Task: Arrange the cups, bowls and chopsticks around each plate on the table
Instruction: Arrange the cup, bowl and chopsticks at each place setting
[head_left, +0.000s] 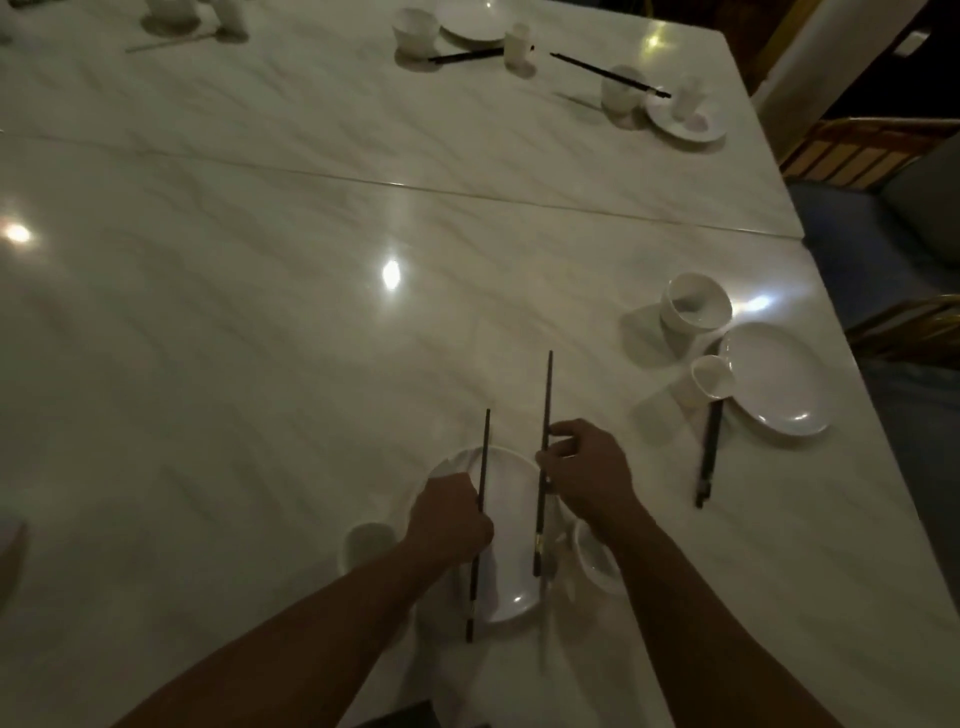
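A white oval plate (511, 545) lies near the table's front edge, below both hands. My left hand (449, 517) grips one dark chopstick (484, 452) above the plate's left side. My right hand (584, 470) pinches a second dark chopstick (548, 395) over the plate's right edge; both sticks point away from me. A white cup (366, 543) stands left of the plate. A white bowl (597, 561) sits to its right, partly hidden by my right forearm.
To the right are a plate (779, 384), a cup (709, 379), a bowl (696, 306) and dark chopsticks (709, 452). Further place settings (685, 117) (470, 21) lie along the far edge. Wooden chairs (857, 150) stand beyond the table's right edge.
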